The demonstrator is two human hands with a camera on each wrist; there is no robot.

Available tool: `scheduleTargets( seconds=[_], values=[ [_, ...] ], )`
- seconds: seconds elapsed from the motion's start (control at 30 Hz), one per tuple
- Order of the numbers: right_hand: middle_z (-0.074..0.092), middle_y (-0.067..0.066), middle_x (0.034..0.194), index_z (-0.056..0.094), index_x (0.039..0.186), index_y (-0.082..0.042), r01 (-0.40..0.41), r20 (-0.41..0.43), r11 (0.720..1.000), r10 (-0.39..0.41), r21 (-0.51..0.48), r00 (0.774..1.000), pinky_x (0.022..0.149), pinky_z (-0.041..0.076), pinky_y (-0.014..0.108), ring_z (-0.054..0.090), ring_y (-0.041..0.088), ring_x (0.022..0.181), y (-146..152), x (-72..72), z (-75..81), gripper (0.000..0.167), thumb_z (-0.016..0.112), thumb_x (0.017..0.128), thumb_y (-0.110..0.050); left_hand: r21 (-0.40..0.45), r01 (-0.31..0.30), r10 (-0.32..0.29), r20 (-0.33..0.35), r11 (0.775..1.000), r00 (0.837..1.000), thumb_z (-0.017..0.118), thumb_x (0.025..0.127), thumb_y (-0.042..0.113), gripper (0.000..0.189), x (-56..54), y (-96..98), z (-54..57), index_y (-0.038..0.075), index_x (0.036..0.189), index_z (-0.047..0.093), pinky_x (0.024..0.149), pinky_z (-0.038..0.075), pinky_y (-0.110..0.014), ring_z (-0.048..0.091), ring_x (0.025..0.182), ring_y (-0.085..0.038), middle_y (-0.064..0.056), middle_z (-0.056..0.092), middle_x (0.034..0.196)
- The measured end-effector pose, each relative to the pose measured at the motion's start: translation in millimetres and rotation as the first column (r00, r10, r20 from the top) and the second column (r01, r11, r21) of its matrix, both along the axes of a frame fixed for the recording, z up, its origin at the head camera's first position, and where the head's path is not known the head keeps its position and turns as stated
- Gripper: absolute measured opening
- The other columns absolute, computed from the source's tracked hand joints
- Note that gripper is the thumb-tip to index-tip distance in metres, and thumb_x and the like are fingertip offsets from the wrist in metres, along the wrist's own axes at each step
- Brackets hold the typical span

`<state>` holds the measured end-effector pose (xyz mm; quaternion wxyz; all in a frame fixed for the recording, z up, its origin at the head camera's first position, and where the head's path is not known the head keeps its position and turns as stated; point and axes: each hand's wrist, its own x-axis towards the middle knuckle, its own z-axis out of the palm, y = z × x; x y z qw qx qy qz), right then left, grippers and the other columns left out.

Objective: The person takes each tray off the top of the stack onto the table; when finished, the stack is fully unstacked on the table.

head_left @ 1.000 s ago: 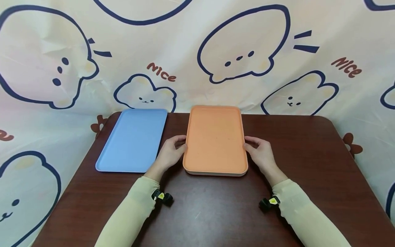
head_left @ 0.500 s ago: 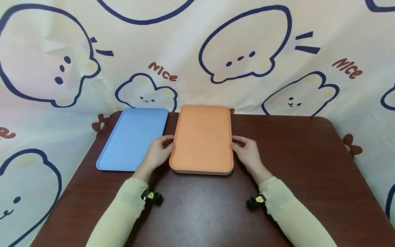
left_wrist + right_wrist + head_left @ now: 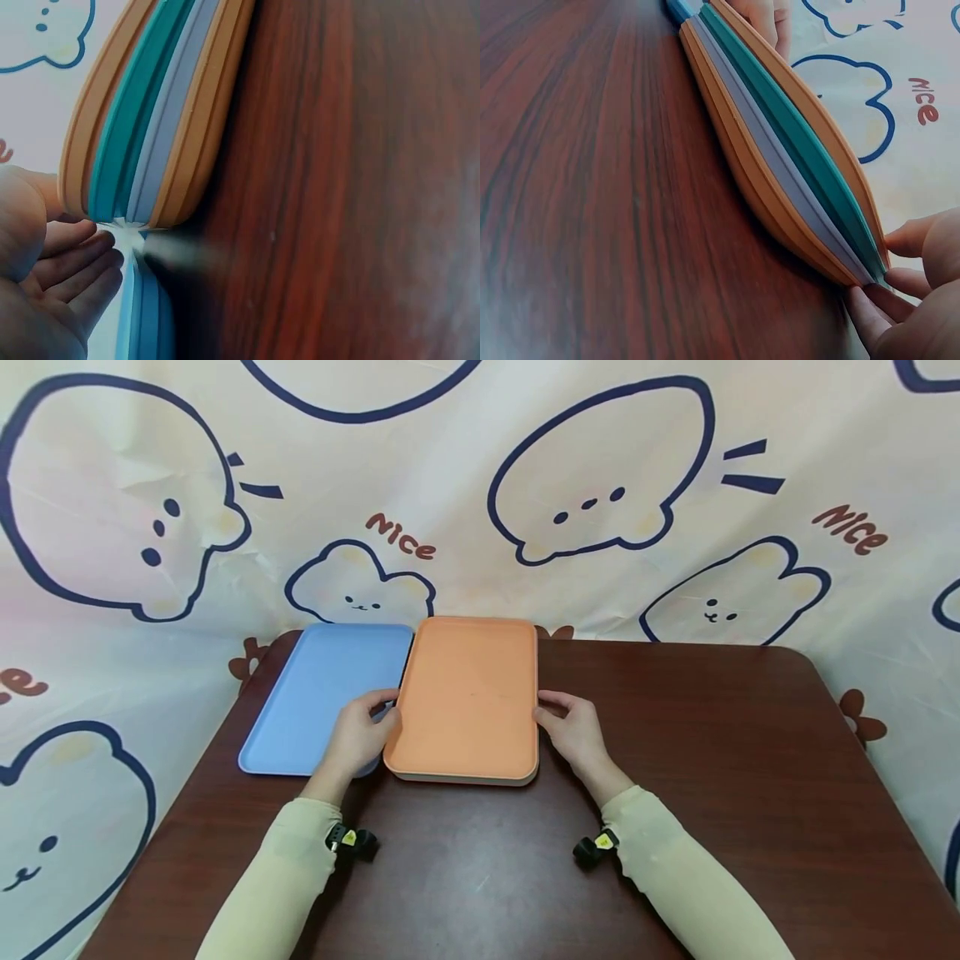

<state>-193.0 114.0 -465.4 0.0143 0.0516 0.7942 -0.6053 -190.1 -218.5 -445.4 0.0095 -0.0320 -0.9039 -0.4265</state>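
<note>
A stack of trays [image 3: 465, 702] has an orange tray on top; teal, lilac and orange edges show below it in both wrist views. My left hand [image 3: 356, 731] lies at its left side, thumb against the edge and the other fingers fairly straight [image 3: 79, 274]. On the opposite side, my right hand [image 3: 577, 731] holds the edge, with its thumb near the upper rim and fingertips [image 3: 862, 307] at the lower one. Just left of the stack lies a blue tray [image 3: 330, 685], partly hidden by my left hand. Whether the stack is slightly raised, I cannot tell.
The dark brown wooden table [image 3: 697, 743] extends to the right and in front of the trays. Behind it hangs a pale cloth [image 3: 465, 485] with cartoon outlines, close to the table's back edge. Wrist cameras [image 3: 363, 843] sit on both sleeves.
Both hands have moved left together with the orange-topped stack. The gap to the blue tray has closed, and the stack now stands right beside it.
</note>
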Motion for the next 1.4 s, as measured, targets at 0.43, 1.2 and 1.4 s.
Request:
scheduleTargets(
  seconds=[0.43,1.2,1.4],
  values=[
    [0.077,0.024,0.126,0.073,0.136,0.001,-0.004,-0.01,1.0,0.004,-0.004,1.0,0.085,0.058,0.021,0.076,0.031,0.116,-18,-2.4,0.3,0.038,0.071,0.099,-0.008,0.081,-0.015,0.014,0.016,0.997,1.0,0.053,0.11,0.013,0.042,-2.5,-17.9,-9.2,-0.006,0.146,0.063,0.109,0.056,-0.056,0.067,0.13,-0.043,-0.029,0.068,0.141],
    [0.057,0.025,0.149,0.054,0.154,0.006,-0.109,-0.086,0.968,0.131,0.225,0.988,0.105,0.062,0.043,0.071,0.037,0.128,-24,3.4,6.9,0.059,0.062,0.096,-0.003,-0.003,-0.007,0.007,-0.035,1.0,0.999,0.056,0.112,0.014,0.042,-0.6,-16.5,-13.9,-0.005,0.15,0.058,0.116,0.052,-0.059,0.056,0.145,-0.045,-0.028,0.06,0.153],
    [0.057,0.023,0.149,0.055,0.153,0.006,-0.082,-0.094,0.984,0.098,0.161,0.991,0.106,0.062,0.044,0.071,0.038,0.128,-26,3.8,3.9,0.061,0.059,0.093,0.001,-0.048,-0.002,0.001,-0.02,0.999,1.0,0.054,0.113,0.015,0.043,1.6,-17.0,-14.3,-0.005,0.151,0.056,0.117,0.051,-0.059,0.052,0.148,-0.045,-0.028,0.056,0.157]
  ],
)
